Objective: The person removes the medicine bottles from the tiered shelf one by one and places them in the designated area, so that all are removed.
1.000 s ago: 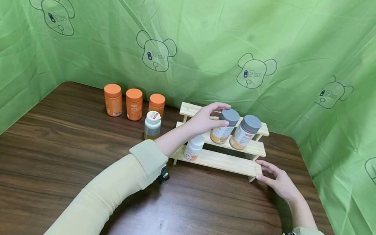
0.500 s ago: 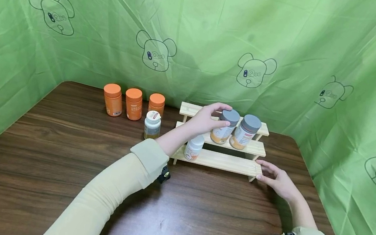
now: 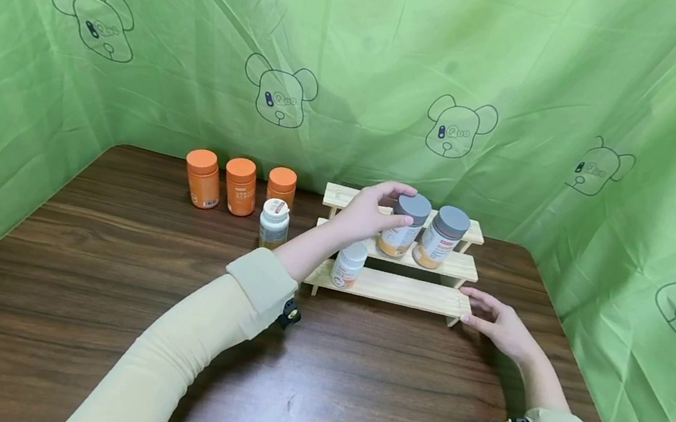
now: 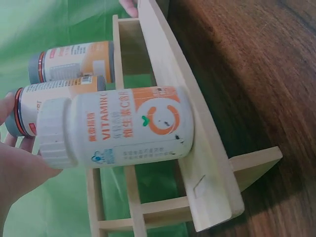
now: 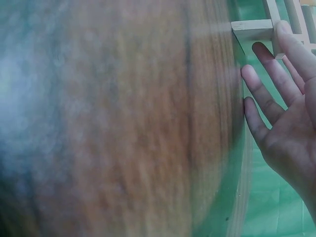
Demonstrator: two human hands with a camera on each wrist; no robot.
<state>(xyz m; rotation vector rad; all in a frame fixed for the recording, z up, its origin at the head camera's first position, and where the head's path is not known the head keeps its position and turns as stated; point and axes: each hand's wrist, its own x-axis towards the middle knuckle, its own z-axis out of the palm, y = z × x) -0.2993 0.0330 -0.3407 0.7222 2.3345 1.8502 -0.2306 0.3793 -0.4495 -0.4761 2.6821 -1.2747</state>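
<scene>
A three-step wooden display rack (image 3: 395, 290) stands at the back of the table. My left hand (image 3: 364, 217) grips the grey lid of a supplement bottle (image 3: 399, 240) on its middle step, thumb in front and fingers behind. Right beside it is a matching grey-lidded bottle (image 3: 436, 246). On the bottom step, at the left, a small white vitamin C bottle (image 3: 346, 270) stands upright; up close in the left wrist view, this white bottle (image 4: 133, 128) partly covers the gripped one. My right hand (image 3: 502, 329) holds the right end of the bottom step between thumb and fingers.
Left of the rack, three orange bottles (image 3: 241, 188) stand in a row on the dark wooden table (image 3: 98, 259). A white-capped bottle (image 3: 274, 224) is in front of the rightmost one, near my left forearm. Green cloth (image 3: 371, 58) hangs behind and at both sides.
The left forearm has shifted slightly left and the gripped bottle's lid sits marginally higher in view. The right hand has stayed on the rack's end.
</scene>
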